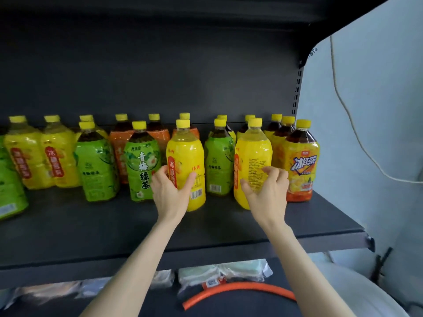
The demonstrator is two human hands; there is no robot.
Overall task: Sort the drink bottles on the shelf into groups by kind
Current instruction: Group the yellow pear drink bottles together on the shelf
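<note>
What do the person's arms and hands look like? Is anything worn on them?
The left hand and the right hand wear no gloves; no ring, watch or bracelet is visible. No sleeves show: both arms are bare down to the frame edge.

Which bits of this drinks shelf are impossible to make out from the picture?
Head view only:
- Back-row orange bottles: labels mostly hidden by the row in front.
- Green bottle at the left edge: cut off by the frame.
- Middle yellow bottle, right yellow bottle: labels partly covered by the left hand and right hand gripping them.
- Packets on the lower shelf: blurred, tops hidden by the shelf board.
</note>
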